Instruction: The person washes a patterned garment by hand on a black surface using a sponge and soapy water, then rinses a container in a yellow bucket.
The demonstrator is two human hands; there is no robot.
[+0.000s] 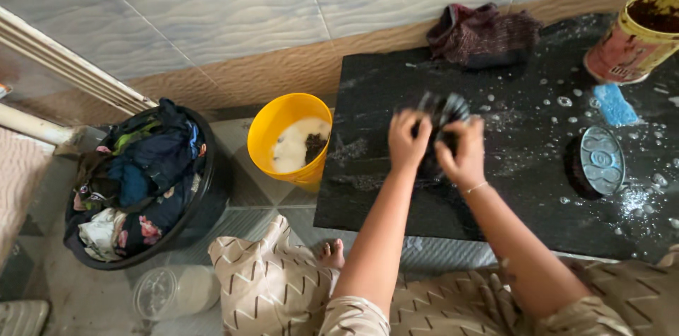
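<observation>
head view, looking down on a washing place on a tiled floor. the left hand (pixel 408 139) and the right hand (pixel 463 152) are both closed around a dark wet cloth (pixel 440 111), which is bunched between them over the middle of a black stone slab (pixel 396 201); the fingers of each hand curl over the fabric from opposite sides, a grip suited to rubbing one fold against another. the cloth rests on or just above the slab, which cannot be told apart here. the slab surface is wet and dotted with suds, most thickly toward its right side. a scrub brush (pixel 594 163) with a blue-grey oval back lies on the slab to the right of the hands, within easy reach of the right hand, and a blue bar of soap (pixel 614 104) lies beyond it near a rusty tin can (pixel 636 39) at the far corner. a second dark reddish garment (pixel 481 33) sits heaped at the slab's far edge, apart from the hands. left of the slab, on the floor, stands a yellow bucket (pixel 279 120) holding soapy water with something dark in it, and further left a black tub (pixel 201 216) piled with mixed clothes. a clear plastic container (pixel 166 293) lies near the person's knee.
</observation>
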